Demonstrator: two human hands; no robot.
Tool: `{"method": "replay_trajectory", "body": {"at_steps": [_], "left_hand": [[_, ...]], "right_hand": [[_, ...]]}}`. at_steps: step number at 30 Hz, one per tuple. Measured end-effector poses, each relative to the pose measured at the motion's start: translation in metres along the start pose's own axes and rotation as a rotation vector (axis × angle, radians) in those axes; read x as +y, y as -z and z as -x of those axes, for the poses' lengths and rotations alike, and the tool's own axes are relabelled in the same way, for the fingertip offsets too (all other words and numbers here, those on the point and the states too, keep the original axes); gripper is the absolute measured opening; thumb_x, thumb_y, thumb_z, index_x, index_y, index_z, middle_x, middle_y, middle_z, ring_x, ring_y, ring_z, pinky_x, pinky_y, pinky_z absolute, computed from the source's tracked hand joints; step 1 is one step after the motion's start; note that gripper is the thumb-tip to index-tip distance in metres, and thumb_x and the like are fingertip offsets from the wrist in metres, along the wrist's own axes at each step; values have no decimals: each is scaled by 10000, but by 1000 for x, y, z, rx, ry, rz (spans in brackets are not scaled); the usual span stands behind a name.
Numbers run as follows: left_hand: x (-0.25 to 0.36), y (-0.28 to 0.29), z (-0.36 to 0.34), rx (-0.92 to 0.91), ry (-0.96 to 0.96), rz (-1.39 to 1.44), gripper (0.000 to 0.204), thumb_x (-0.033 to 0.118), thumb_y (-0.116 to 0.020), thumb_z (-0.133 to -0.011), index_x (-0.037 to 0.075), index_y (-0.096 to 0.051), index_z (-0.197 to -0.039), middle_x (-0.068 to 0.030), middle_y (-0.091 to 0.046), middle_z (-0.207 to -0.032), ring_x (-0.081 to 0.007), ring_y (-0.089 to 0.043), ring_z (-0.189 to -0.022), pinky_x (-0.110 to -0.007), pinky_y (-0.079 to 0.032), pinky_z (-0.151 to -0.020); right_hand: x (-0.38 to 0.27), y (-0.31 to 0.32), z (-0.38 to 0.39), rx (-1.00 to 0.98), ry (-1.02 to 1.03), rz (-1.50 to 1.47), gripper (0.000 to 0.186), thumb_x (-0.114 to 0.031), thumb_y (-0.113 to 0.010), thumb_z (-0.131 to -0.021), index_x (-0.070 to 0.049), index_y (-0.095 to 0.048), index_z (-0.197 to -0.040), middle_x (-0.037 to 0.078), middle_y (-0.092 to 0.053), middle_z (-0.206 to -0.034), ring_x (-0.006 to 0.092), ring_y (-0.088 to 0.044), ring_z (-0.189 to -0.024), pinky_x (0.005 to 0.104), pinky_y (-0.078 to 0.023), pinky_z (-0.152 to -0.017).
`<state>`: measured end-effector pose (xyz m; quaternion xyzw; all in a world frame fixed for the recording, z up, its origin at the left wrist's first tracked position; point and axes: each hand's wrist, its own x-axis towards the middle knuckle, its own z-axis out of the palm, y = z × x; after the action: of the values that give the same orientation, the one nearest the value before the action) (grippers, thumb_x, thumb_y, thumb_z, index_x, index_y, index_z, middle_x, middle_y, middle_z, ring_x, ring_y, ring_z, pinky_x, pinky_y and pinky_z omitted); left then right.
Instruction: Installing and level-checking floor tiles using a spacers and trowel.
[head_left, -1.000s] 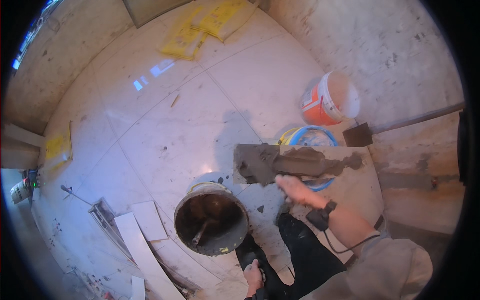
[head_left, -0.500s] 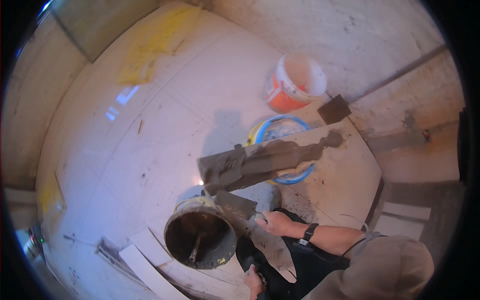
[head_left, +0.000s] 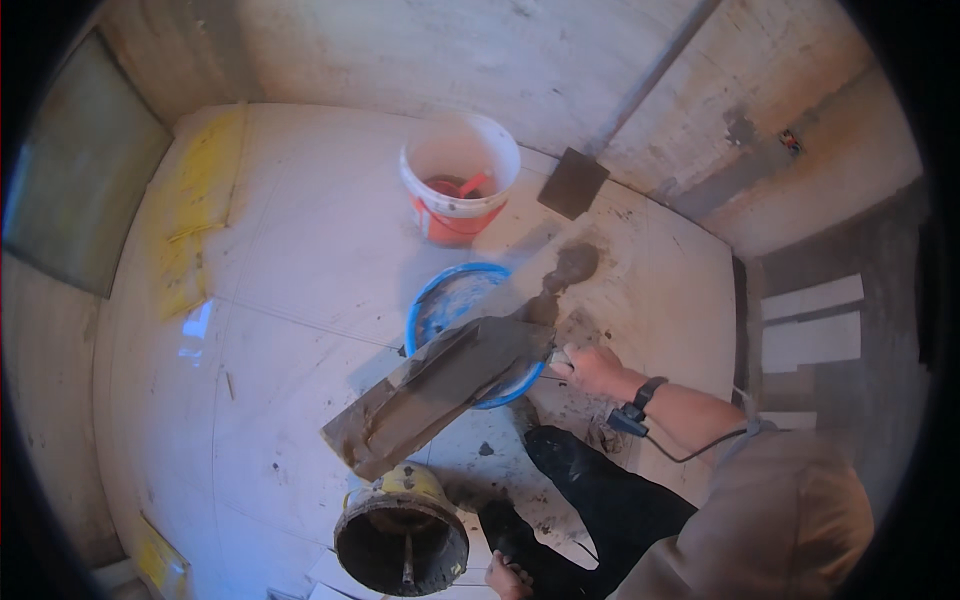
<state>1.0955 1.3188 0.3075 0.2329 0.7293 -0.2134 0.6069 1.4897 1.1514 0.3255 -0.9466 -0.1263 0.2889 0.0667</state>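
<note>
My right hand (head_left: 592,370) grips the handle of a trowel, whose grey blade (head_left: 578,328) is at the right side of a long slab (head_left: 345,428). Thick grey mortar (head_left: 450,370) covers most of the slab, with a lump (head_left: 575,263) at its far end. The slab lies slanting across a blue-rimmed tub (head_left: 412,318). My left hand (head_left: 508,577) is low by my dark-clothed leg, its fingers curled; anything inside them is hidden. Near it stands a mortar-smeared bucket (head_left: 350,530) with a stick-like handle (head_left: 408,560) inside.
Beyond the tub stands a white and orange bucket (head_left: 460,228) with something red inside. A dark square plate (head_left: 573,183) leans by the wall. Yellow sheets (head_left: 205,175) lie at the far left. Pale strips (head_left: 812,340) lie at right. Mortar crumbs dot the floor.
My view has turned, so the scene sits differently. My right hand has carried the trowel from above the smeared bucket to the slab's right side. The left hand stays low by my leg.
</note>
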Motion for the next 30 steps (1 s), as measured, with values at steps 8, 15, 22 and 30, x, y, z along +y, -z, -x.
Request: {"method": "replay_trajectory", "body": {"at_steps": [8,15,22,30], "left_hand": [[14,-24,-7,130,15,-172,294,420,-535,-897,137,-533,-821,18,-414,-548,-117,-372,-373,-261,-321,-316],[28,-61,8,190,-18,-316,307,411,-531,-903,121,-533,-802,16,-419,-534,-119,-374,-375,-254,-301,-322],[29,-79,-5,206,36,-377,309,410,-530,-904,122,-532,-795,16,-417,-531,-118,-375,-376,-254,-299,-323],[34,-76,-17,238,78,-389,311,410,-528,-905,122,-531,-786,17,-414,-526,-117,-375,-376,-254,-297,-323]], "right_hand": [[53,22,-18,-72,-39,3,427,-450,-508,-901,-33,-527,-994,226,-644,-832,401,-624,-802,485,-482,-714],[131,43,-39,67,-163,-37,391,-425,-517,-902,-38,-559,-931,209,-643,-813,398,-625,-786,476,-487,-696],[194,48,-55,181,-217,-154,441,-448,-487,-918,-12,-550,-927,236,-637,-796,406,-626,-779,480,-487,-698],[198,44,-53,136,-195,-171,484,-453,-447,-938,21,-541,-933,270,-614,-793,437,-605,-766,471,-484,-683]]}}
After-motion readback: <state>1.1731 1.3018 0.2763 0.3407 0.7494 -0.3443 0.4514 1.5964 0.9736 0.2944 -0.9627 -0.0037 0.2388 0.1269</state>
